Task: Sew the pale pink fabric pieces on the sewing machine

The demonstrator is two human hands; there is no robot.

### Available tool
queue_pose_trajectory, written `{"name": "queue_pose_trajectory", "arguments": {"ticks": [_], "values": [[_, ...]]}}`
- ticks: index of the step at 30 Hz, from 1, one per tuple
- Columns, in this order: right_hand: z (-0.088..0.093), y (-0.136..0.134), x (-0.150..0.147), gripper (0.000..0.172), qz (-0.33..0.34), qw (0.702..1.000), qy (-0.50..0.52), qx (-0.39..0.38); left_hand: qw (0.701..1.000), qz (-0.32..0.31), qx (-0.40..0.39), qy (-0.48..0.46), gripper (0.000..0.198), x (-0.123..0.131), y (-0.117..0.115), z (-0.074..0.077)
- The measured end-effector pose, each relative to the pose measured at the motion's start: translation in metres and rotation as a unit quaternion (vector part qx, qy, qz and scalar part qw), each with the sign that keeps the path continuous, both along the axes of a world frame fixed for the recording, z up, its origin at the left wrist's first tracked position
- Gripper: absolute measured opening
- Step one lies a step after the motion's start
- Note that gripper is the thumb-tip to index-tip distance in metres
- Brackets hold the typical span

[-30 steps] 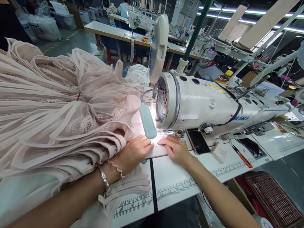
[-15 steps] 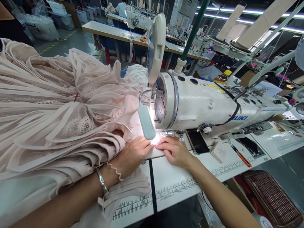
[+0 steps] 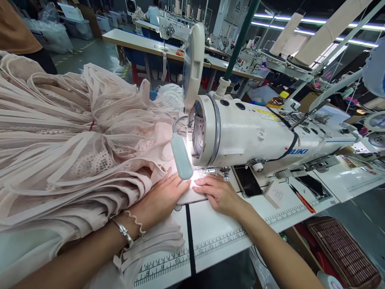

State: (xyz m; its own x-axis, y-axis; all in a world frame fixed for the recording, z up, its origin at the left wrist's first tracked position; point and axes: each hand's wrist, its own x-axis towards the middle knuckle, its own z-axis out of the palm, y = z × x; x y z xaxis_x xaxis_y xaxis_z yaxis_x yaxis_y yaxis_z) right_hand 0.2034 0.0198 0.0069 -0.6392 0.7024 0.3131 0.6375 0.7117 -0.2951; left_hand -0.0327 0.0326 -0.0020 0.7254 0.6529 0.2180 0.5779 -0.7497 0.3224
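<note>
My left hand (image 3: 165,192) lies on the pale pink fabric (image 3: 195,188) at the sewing machine's needle area, its fingers stretched out and spread. Part of its fingertips is behind the pale green lamp (image 3: 181,157). Opposite it, my right hand (image 3: 219,196) rests on the same fabric with fingers extended, thumb tucked lower. A small gap separates the two hands. Above them is the head of the white sewing machine (image 3: 243,130); the lamp's glare washes out the spot under the needle. A large heap of pale pink lace garments (image 3: 69,132) presses against my left forearm.
Right of my right hand lie a phone (image 3: 247,181), a notepad (image 3: 276,194), orange-handled snips (image 3: 303,199) and a dark device (image 3: 313,184). Ruler markings run along the table's front edge. A brown woven basket (image 3: 343,249) stands below right. A person's sleeve (image 3: 18,28) shows at far left.
The fingers of my left hand have spread and flattened on the fabric. My hands have moved slightly apart. The view has shifted a little, and more of the person at far left shows.
</note>
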Motion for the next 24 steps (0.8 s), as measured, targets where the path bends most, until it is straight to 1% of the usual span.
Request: {"name": "queue_pose_trajectory", "arguments": {"ticks": [4,7,13,18,24], "values": [[0.0,0.0,0.0,0.041,-0.008,1.0,-0.011,-0.015,1.0,0.008,-0.008,0.006,0.041,0.0,0.001,0.001],[0.001,-0.001,-0.004,0.041,-0.03,0.999,-0.037,-0.01,1.0,0.009,0.003,-0.005,0.037,0.001,0.003,-0.001],[0.004,-0.002,-0.011,0.046,-0.078,0.993,-0.089,-0.024,0.999,0.025,0.026,-0.006,0.021,0.004,0.007,-0.002],[0.005,-0.001,-0.016,0.048,-0.105,0.986,-0.116,-0.05,0.999,0.038,0.017,-0.007,0.011,0.007,0.011,0.0],[0.007,0.0,-0.02,0.053,-0.136,0.974,-0.156,-0.09,0.998,0.065,0.001,-0.003,0.012,0.011,0.012,0.002]]}}
